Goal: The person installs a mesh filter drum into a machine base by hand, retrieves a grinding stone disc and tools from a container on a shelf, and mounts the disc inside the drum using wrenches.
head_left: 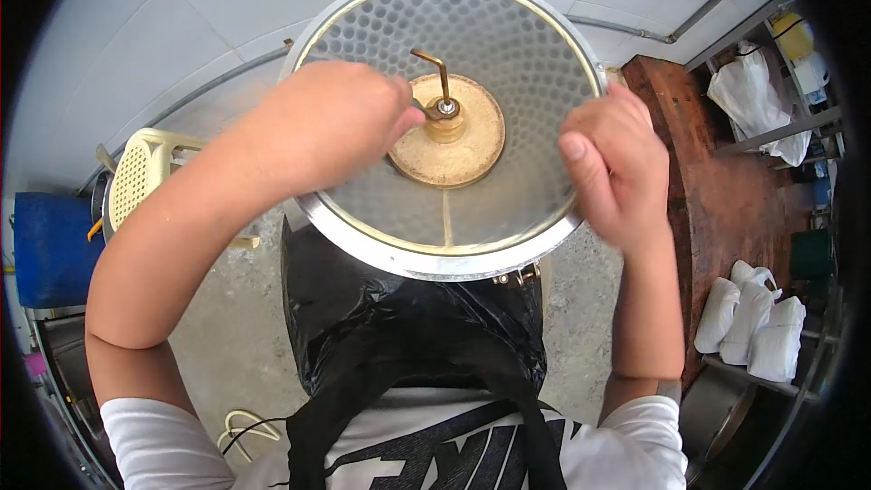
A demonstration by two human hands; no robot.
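Observation:
A large round metal drum (445, 268) with a dimpled inner wall faces me. In its middle sits a pale round disc (472, 150) with a brass hub (445, 130), a central nut and a bent brass-coloured rod (443, 75) rising from it. My left hand (349, 122) is closed round a dark wrench (435, 112), whose head sits at the hub; most of its handle is hidden in my fist. On the drum's right rim is my right hand (617, 159), its fingers curled over the edge and what they grip partly hidden.
A cream plastic stool (136, 172) and a blue barrel (56, 249) stand at the left. At the right are a reddish-brown wooden surface (671, 136), white bags (748, 322) and metal shelving (785, 132). A black plastic bag (408, 318) hangs below the drum.

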